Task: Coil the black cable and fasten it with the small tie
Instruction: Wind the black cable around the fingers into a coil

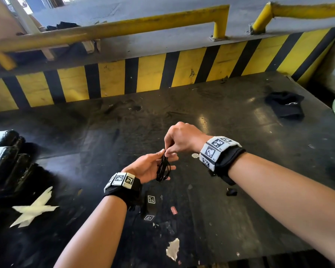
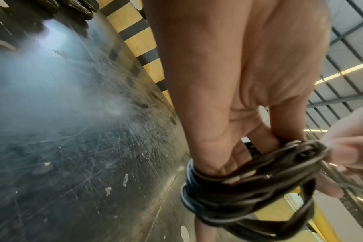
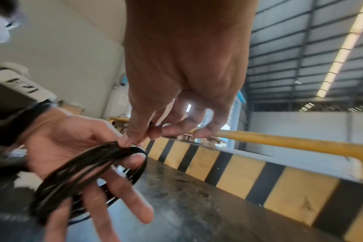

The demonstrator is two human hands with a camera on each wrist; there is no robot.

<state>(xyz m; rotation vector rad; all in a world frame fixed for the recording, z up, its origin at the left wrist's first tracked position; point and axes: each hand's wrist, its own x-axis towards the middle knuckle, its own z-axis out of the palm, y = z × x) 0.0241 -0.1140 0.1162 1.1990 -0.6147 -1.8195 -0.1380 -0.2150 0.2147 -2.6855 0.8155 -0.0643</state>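
The black cable (image 1: 163, 168) is wound into a small coil and held above the dark table (image 1: 240, 132). My left hand (image 1: 149, 167) is palm up; the coil (image 3: 83, 172) lies across the palm and loops round the fingers (image 2: 228, 147), with the thumb against its top. My right hand (image 1: 180, 140) comes from above, and its thumb and forefinger (image 3: 130, 137) pinch the top of the coil (image 2: 249, 188). I cannot pick out a small tie in any view.
A yellow-and-black striped barrier (image 1: 143, 74) with a yellow rail (image 1: 124, 26) runs along the table's far edge. Black wrapped bundles (image 1: 6, 151) sit at the left, with a white tape cross (image 1: 35, 207) in front. A black cloth (image 1: 284, 104) lies far right. Marker tags (image 1: 151, 199) lie near me.
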